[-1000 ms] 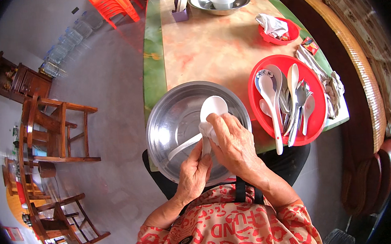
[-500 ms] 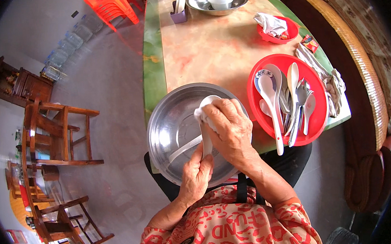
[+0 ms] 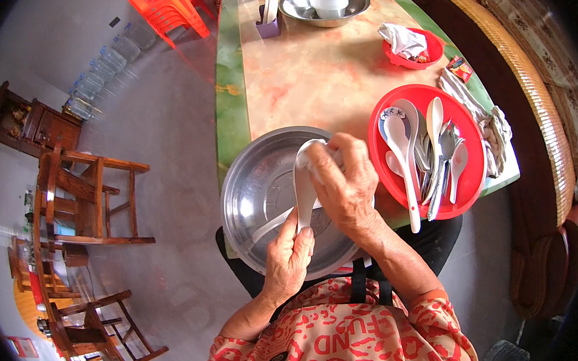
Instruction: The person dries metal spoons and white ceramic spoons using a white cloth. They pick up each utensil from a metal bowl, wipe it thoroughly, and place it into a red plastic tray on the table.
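Above a wide steel basin (image 3: pixel 241 184), my left hand (image 3: pixel 289 254) is closed round the handle of a white spoon (image 3: pixel 304 196), which points away from me. My right hand (image 3: pixel 348 186) grips a white cloth (image 3: pixel 314 157), pressed to the spoon's bowl end. Its fingers cover much of the cloth and part of the spoon. A second white spoon (image 3: pixel 271 226) lies in the basin below, partly hidden behind the held one. To the right, a red basin (image 3: pixel 381 107) holds several white ladles and metal spoons, some handles reaching over its near rim.
On the marbled table (image 3: pixel 309 78) stand a smaller red bowl (image 3: pixel 415 62) with a cloth, a steel bowl (image 3: pixel 290 11) with clear containers, and a purple holder (image 3: pixel 268 28). A crumpled cloth (image 3: pixel 494 136) lies at the right edge. Wooden chairs (image 3: pixel 95 194) stand left, a bench (image 3: pixel 531 96) right.
My right hand has shifted slightly up and right with the cloth round the spoon's bowl, and more of the spoon shows. My left hand keeps its hold; the whole view has shifted slightly.
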The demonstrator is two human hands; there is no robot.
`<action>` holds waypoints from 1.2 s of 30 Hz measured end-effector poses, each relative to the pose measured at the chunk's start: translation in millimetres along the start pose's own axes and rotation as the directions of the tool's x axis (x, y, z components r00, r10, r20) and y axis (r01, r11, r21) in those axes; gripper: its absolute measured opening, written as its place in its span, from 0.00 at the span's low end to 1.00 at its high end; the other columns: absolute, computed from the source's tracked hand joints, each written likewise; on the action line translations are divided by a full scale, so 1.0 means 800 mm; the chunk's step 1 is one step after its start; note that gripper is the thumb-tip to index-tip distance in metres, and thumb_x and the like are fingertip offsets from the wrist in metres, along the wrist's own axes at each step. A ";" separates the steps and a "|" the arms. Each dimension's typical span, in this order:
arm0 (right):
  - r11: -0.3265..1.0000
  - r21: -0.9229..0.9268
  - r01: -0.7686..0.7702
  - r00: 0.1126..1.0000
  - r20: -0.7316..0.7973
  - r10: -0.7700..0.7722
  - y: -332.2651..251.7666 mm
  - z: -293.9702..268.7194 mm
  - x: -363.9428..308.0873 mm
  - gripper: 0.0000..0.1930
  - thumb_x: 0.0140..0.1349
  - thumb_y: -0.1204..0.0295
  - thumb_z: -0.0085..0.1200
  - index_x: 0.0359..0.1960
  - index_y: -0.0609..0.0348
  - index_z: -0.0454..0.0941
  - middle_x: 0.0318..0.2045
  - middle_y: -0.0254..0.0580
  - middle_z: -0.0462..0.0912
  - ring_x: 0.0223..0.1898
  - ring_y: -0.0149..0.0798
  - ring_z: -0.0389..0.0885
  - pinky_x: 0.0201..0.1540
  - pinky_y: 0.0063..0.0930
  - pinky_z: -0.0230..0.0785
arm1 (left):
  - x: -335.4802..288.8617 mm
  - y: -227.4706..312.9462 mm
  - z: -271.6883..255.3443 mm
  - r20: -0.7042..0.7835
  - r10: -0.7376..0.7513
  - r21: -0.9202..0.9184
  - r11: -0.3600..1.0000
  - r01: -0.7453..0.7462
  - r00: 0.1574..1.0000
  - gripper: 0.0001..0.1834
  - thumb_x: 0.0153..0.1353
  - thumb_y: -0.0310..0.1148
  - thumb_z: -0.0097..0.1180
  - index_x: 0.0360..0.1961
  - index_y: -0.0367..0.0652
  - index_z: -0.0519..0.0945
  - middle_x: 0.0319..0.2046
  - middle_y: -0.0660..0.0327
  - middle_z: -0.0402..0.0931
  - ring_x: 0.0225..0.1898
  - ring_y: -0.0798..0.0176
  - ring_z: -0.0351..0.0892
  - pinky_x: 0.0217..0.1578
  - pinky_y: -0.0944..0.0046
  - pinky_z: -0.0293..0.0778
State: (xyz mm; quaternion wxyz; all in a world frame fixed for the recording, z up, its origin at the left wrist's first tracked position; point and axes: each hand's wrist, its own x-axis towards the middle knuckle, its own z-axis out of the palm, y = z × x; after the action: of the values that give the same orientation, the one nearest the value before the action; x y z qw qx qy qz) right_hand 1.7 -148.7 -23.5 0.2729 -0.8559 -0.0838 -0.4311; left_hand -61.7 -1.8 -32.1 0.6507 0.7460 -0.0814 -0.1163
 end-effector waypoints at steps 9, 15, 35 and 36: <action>0.994 -0.061 -0.093 0.987 0.127 0.100 -0.009 -0.009 -0.020 0.15 0.43 0.73 0.59 0.35 0.56 0.75 0.34 0.39 0.68 0.34 0.41 0.71 0.28 0.31 0.70 | 0.005 -0.002 0.000 -0.013 -0.031 -0.072 0.997 0.030 0.999 0.25 0.66 0.36 0.46 0.63 0.41 0.61 0.19 0.70 0.63 0.16 0.80 0.58 0.15 0.79 0.56; 0.946 0.253 -0.201 0.893 0.445 0.070 -0.026 -0.039 -0.026 0.15 0.42 0.79 0.60 0.36 0.60 0.78 0.33 0.42 0.73 0.35 0.45 0.75 0.32 0.35 0.71 | 0.010 -0.012 -0.006 0.007 0.002 -0.050 0.999 -0.001 1.000 0.24 0.66 0.36 0.46 0.62 0.40 0.62 0.18 0.71 0.65 0.14 0.80 0.58 0.13 0.78 0.55; 0.990 0.078 -0.120 0.934 0.346 0.086 -0.029 -0.019 -0.018 0.15 0.43 0.76 0.59 0.37 0.57 0.78 0.34 0.38 0.72 0.34 0.43 0.71 0.32 0.32 0.69 | 0.011 0.006 -0.007 0.032 -0.110 -0.087 0.990 0.113 0.993 0.25 0.64 0.27 0.41 0.63 0.41 0.59 0.23 0.70 0.66 0.18 0.80 0.60 0.17 0.79 0.59; 0.987 0.111 -0.116 0.933 0.353 0.070 -0.029 -0.023 -0.020 0.15 0.42 0.76 0.58 0.36 0.56 0.77 0.33 0.38 0.71 0.34 0.43 0.71 0.31 0.32 0.70 | 0.011 0.008 -0.008 0.045 -0.118 -0.121 0.985 0.123 0.992 0.25 0.63 0.26 0.40 0.63 0.41 0.60 0.23 0.70 0.66 0.18 0.81 0.60 0.17 0.79 0.58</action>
State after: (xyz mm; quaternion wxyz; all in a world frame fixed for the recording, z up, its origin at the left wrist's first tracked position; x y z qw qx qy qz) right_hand -30.1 -137.7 -18.1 0.3289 -0.9021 -0.1180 -0.2533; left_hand -51.1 0.9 -25.9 0.6858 0.7055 -0.0411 -0.1743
